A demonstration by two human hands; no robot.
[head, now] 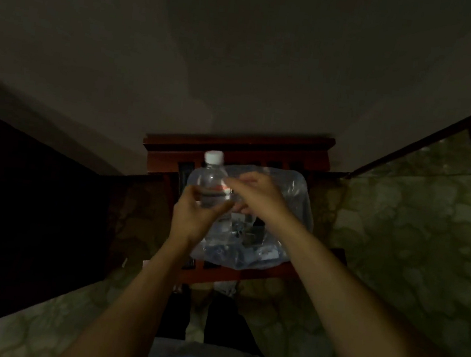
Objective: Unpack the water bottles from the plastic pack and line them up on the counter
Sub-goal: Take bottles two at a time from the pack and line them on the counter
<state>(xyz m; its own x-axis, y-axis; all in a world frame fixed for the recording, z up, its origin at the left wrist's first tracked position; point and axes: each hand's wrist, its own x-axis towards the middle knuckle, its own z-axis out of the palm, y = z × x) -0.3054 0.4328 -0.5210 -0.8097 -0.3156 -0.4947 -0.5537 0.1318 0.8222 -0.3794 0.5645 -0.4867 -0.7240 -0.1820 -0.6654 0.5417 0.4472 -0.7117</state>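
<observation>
The room is dim, and you are looking almost straight down at a dark red wooden bench [260, 152] set against the wall. Your left hand [191, 217] is wrapped around the lower body of a clear water bottle [213, 186], fingers curled on its left side and thumb across the front, holding it upright with its white cap [213, 157] toward the wall. Your right hand [256, 194] comes in from the right, its fingertips [229, 182] touching the bottle near the red label band; the blur keeps me from telling whether it grips or only rests there. Behind and below both hands the crumpled clear plastic pack [289, 213] lies on the bench, and whether more bottles sit inside cannot be made out. Patterned green floor [399, 226] surrounds the bench.
</observation>
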